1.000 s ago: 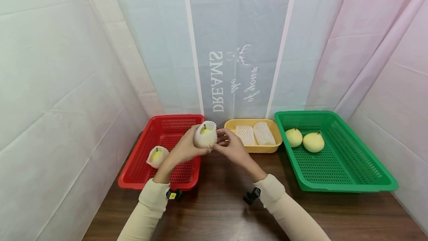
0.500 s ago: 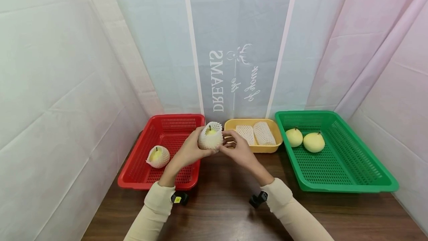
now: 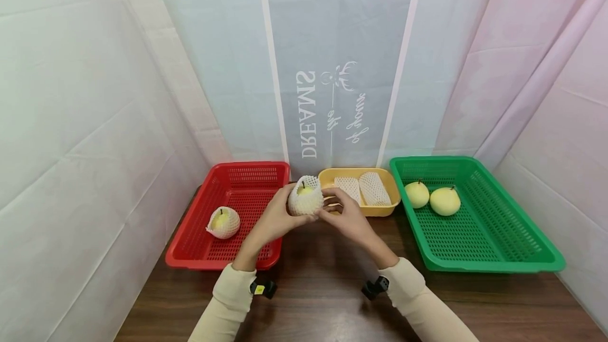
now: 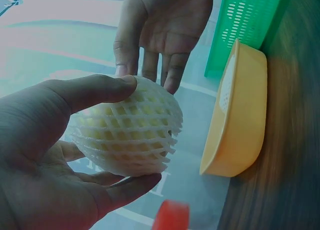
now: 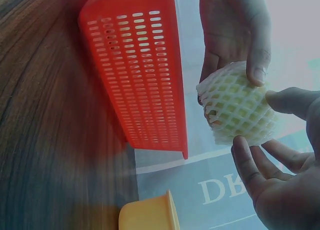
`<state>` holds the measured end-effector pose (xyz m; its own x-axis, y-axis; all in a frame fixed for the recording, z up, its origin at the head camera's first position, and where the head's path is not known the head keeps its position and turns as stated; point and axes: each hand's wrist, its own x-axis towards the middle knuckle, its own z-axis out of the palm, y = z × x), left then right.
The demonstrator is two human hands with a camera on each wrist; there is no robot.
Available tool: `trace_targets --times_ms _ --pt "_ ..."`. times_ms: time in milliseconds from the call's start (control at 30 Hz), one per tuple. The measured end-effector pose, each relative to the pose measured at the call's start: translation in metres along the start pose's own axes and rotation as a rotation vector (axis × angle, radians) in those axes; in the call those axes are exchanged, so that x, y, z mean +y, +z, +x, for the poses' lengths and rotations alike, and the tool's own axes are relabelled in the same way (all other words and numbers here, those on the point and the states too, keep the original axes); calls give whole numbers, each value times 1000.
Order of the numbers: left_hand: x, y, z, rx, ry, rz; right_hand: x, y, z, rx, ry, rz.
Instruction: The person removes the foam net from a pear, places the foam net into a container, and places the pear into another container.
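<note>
A pear in a white foam net point(image 3: 306, 201) is held up above the table, its stem showing through the net's open top. My left hand point(image 3: 277, 215) grips it from the left, thumb on one side and fingers curled beneath, as the left wrist view shows. From the other side my right hand point(image 3: 349, 217) touches the netted pear with thumb and fingertips, seen close in the right wrist view around the foam net point(image 5: 242, 106). Another netted pear point(image 3: 224, 222) lies in the red basket point(image 3: 190, 261). Two bare pears point(image 3: 445, 201) sit in the green basket point(image 3: 494, 266).
Between the baskets stands a yellow tray point(image 3: 377, 211) with two flat foam nets point(image 3: 374, 189) in it. A brown wooden table point(image 3: 323, 300) carries everything. Behind hangs a printed grey curtain point(image 3: 332, 25); white cloth walls rise at both sides.
Both hands have moved slightly right and down with the netted pear, away from the red basket. The foam net now rises further around the pear's top. Baskets and tray stay put.
</note>
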<state>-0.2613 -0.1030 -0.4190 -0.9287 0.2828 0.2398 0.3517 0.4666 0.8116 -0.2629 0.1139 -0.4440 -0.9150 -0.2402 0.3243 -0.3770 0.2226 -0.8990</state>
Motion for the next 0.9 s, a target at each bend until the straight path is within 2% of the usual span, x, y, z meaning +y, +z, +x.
trace_targets --times_ms 300,600,900 --pt "1 13 -2 8 27 -31 0 -9 -13 -3 29 -28" --pt "-1 26 -5 10 20 -61 4 -16 -21 3 40 -31" --pt "-3 38 -7 38 35 -27 12 -21 -27 17 27 -60"
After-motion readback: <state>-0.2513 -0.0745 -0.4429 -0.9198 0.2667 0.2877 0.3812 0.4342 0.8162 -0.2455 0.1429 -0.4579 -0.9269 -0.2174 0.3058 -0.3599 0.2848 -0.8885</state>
